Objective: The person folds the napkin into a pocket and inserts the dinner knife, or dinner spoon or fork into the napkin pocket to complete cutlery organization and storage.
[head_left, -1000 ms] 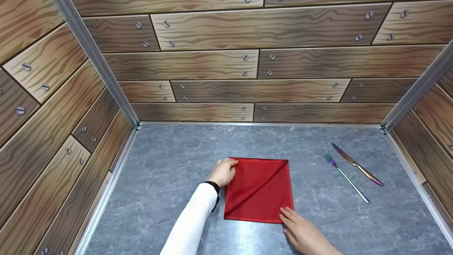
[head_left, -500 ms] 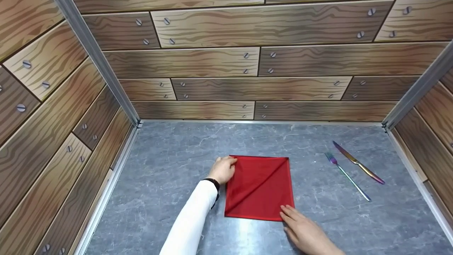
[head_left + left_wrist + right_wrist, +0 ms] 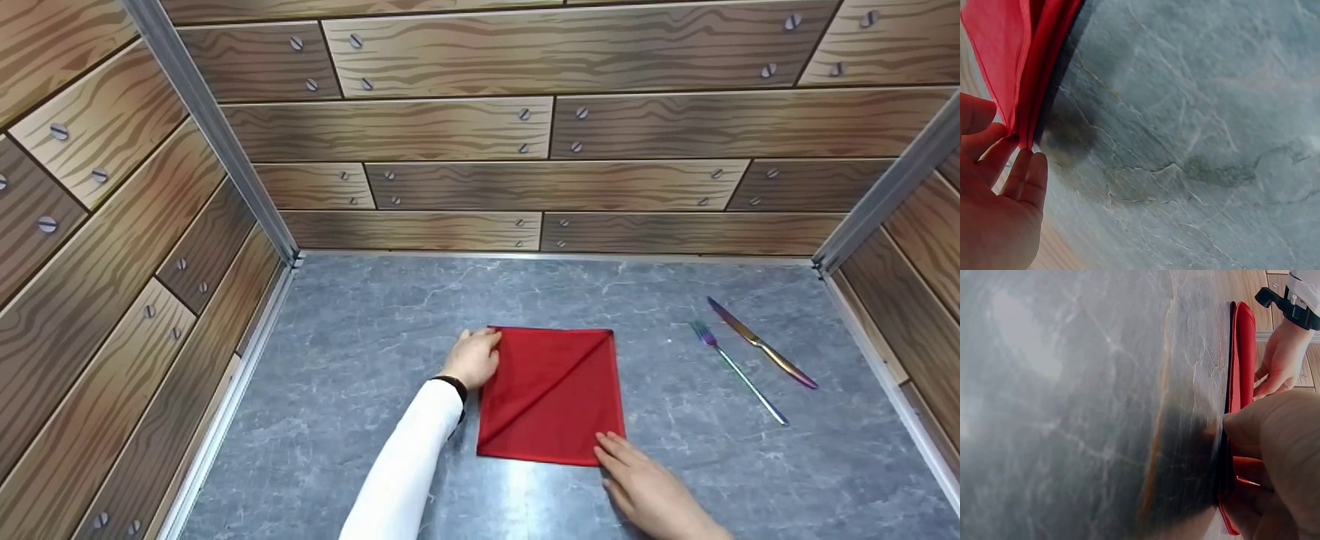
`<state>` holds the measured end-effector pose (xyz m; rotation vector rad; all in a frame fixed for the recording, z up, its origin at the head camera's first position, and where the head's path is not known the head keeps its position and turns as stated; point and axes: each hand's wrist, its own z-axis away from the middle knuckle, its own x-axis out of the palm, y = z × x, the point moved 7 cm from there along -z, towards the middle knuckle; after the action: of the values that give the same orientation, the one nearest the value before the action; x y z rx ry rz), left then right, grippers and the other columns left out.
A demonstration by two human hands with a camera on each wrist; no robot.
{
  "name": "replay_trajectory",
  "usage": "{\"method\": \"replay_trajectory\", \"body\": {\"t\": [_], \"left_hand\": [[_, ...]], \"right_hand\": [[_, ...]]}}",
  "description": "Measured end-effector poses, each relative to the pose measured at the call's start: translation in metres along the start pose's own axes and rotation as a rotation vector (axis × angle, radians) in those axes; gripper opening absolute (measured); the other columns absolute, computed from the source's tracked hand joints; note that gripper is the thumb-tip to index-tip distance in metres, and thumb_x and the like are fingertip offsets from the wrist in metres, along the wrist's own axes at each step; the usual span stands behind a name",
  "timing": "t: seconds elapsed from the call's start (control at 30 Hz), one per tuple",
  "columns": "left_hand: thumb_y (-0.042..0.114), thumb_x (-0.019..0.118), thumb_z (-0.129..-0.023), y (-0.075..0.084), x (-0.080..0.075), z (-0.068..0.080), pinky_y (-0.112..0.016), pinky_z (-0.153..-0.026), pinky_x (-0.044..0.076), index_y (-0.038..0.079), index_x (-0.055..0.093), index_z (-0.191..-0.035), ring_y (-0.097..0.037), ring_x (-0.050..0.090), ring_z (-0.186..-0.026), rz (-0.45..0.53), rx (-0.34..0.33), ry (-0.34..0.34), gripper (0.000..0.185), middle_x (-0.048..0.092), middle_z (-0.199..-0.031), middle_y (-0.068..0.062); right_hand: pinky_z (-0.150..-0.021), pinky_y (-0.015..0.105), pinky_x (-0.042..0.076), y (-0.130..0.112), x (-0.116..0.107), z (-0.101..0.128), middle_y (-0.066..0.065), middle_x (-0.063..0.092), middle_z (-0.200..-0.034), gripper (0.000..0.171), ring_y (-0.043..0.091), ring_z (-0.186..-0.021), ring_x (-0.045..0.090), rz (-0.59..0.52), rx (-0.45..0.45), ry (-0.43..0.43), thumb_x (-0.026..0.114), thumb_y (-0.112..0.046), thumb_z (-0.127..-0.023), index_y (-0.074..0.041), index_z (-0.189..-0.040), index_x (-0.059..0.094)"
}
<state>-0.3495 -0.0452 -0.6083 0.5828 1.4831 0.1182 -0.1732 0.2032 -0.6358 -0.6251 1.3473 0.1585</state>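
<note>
A red napkin (image 3: 551, 394), folded into a square with a diagonal flap, lies flat on the grey marbled tabletop (image 3: 360, 360). My left hand (image 3: 484, 346), in a white sleeve with a dark wristband, is at its far left corner. In the left wrist view the left hand (image 3: 1016, 160) pinches the layered edge of the napkin (image 3: 1010, 56) between its fingers. My right hand (image 3: 611, 451) lies with straight fingers on the near right corner. In the right wrist view the thumb (image 3: 1275, 439) sits by the edge of the napkin (image 3: 1241, 354), with my left hand (image 3: 1280, 360) beyond it.
A fork (image 3: 739, 373) and a knife (image 3: 761, 343) with iridescent finish lie side by side to the right of the napkin. Wood-patterned walls (image 3: 540, 135) with metal corner posts close in the table at the back and on both sides.
</note>
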Motion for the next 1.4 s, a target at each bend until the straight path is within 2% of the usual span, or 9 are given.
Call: {"method": "replay_trajectory", "body": {"t": [0.3, 0.63, 0.8, 1.03, 1.17, 1.27, 1.4], "left_hand": [[0.014, 0.058, -0.096, 0.001, 0.003, 0.001, -0.047, -0.111, 0.048, 0.003, 0.062, -0.141, -0.037, 0.056, -0.13, -0.082, 0.005, -0.002, 0.046, 0.061, -0.146, -0.013], [0.014, 0.062, -0.093, 0.004, 0.0, 0.005, -0.049, -0.11, 0.048, 0.001, 0.062, -0.14, -0.036, 0.054, -0.13, -0.123, 0.019, 0.035, 0.048, 0.061, -0.141, -0.014], [0.014, 0.062, -0.092, 0.001, 0.005, 0.005, -0.049, -0.11, 0.047, 0.002, 0.062, -0.14, -0.037, 0.053, -0.13, -0.135, 0.009, 0.042, 0.049, 0.06, -0.14, -0.014], [0.018, 0.065, -0.091, -0.003, 0.009, 0.003, -0.047, -0.107, 0.049, 0.007, 0.064, -0.14, -0.033, 0.053, -0.128, -0.194, -0.007, 0.048, 0.05, 0.059, -0.137, -0.01], [0.021, 0.064, -0.093, -0.001, 0.009, 0.002, -0.048, -0.108, 0.048, 0.009, 0.06, -0.144, -0.033, 0.051, -0.132, -0.22, 0.002, 0.047, 0.052, 0.057, -0.142, -0.011], [0.023, 0.062, -0.097, 0.009, 0.004, 0.006, -0.049, -0.114, 0.045, 0.01, 0.054, -0.149, -0.033, 0.049, -0.138, -0.221, 0.058, 0.034, 0.054, 0.054, -0.149, -0.012], [0.028, 0.057, -0.103, 0.035, 0.001, 0.026, -0.049, -0.125, 0.034, 0.012, 0.046, -0.155, -0.033, 0.042, -0.148, -0.264, 0.244, -0.031, 0.056, 0.046, -0.16, -0.011]], "right_hand": [[-0.11, 0.053, 0.051, -0.001, -0.001, 0.001, 0.01, 0.054, -0.155, 0.049, 0.032, -0.144, 0.051, 0.014, -0.008, 0.03, 0.065, -0.027, -0.1, -0.005, -0.143, 0.06], [-0.111, 0.053, 0.05, -0.002, 0.0, 0.002, 0.01, 0.053, -0.155, 0.047, 0.033, -0.144, 0.05, 0.005, -0.022, 0.047, 0.065, -0.024, -0.1, -0.004, -0.142, 0.061], [-0.109, 0.054, 0.051, -0.002, -0.001, 0.003, 0.011, 0.055, -0.154, 0.047, 0.034, -0.142, 0.052, 0.018, -0.033, 0.07, 0.067, -0.024, -0.099, -0.004, -0.141, 0.062], [-0.111, 0.054, 0.049, -0.001, 0.0, 0.003, 0.01, 0.053, -0.156, 0.048, 0.033, -0.145, 0.049, 0.004, -0.01, 0.046, 0.065, -0.024, -0.1, -0.004, -0.143, 0.06], [-0.111, 0.054, 0.049, 0.0, 0.0, 0.003, 0.011, 0.052, -0.156, 0.048, 0.034, -0.145, 0.049, -0.007, -0.006, 0.027, 0.065, -0.024, -0.1, -0.003, -0.143, 0.06], [-0.11, 0.055, 0.05, 0.001, 0.0, 0.002, 0.011, 0.053, -0.156, 0.047, 0.034, -0.144, 0.05, -0.009, -0.011, 0.024, 0.065, -0.024, -0.1, -0.004, -0.142, 0.061], [-0.111, 0.055, 0.049, 0.0, -0.002, 0.002, 0.012, 0.052, -0.156, 0.048, 0.035, -0.144, 0.05, -0.018, -0.015, 0.02, 0.064, -0.026, -0.101, -0.003, -0.142, 0.06]]}}
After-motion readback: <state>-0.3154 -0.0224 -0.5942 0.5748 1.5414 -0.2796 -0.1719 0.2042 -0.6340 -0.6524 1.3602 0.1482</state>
